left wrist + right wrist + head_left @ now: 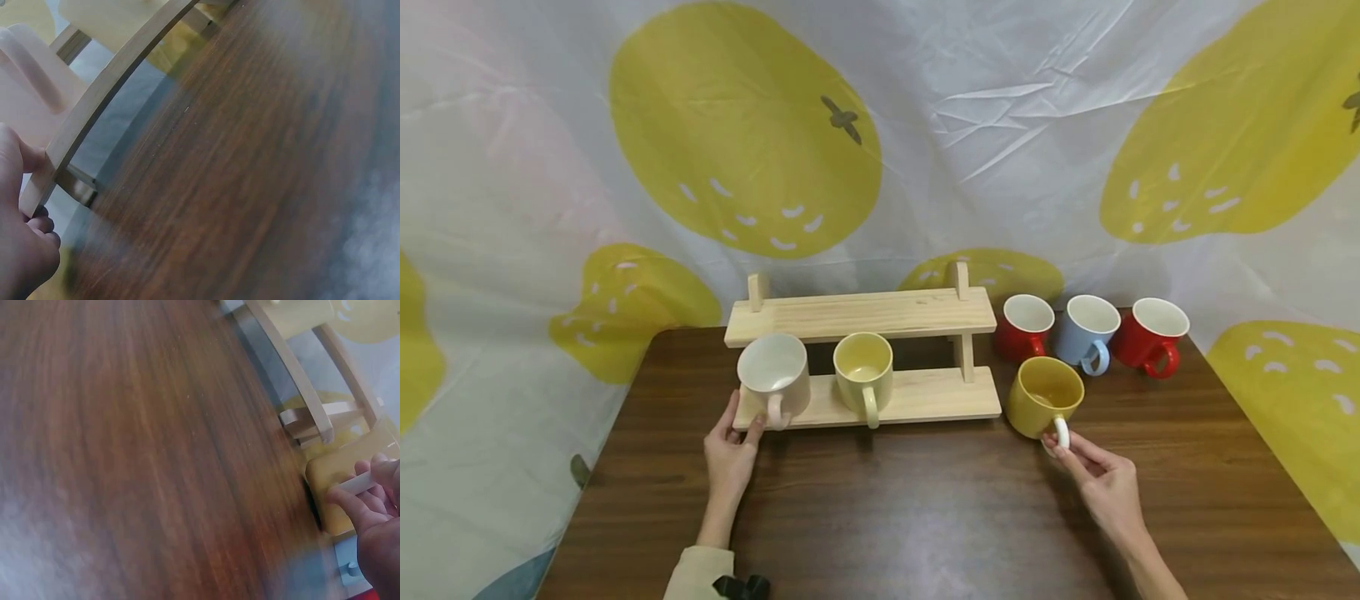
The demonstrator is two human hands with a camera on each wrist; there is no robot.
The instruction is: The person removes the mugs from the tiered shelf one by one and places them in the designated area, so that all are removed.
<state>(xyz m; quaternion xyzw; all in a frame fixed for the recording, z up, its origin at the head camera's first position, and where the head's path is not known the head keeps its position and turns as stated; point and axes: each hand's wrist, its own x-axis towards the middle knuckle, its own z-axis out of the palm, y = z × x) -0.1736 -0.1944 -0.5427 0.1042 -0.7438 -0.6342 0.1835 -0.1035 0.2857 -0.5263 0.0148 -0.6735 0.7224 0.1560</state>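
Observation:
My left hand [730,454] grips the left end of the lower board of a two-tier wooden shelf [936,396]; in the left wrist view its thumb lies above the board and its fingers curl underneath. Close to that thumb, a pale pink mug [793,393] stands on the lower board. A pale yellow mug [882,388] stands beside it, handle toward me. With my right hand [1108,483] I pinch the white handle [356,484] of a mustard-yellow mug [1028,410], upright just right of the shelf. Whether its base touches the table cannot be told.
Behind the mustard mug stand a red mug [1015,340], a light blue mug [1072,335] and another red mug [1135,337] in a row. The shelf's upper board [865,312] is bare. A fruit-patterned cloth [970,125] hangs behind the dark wooden table [880,508].

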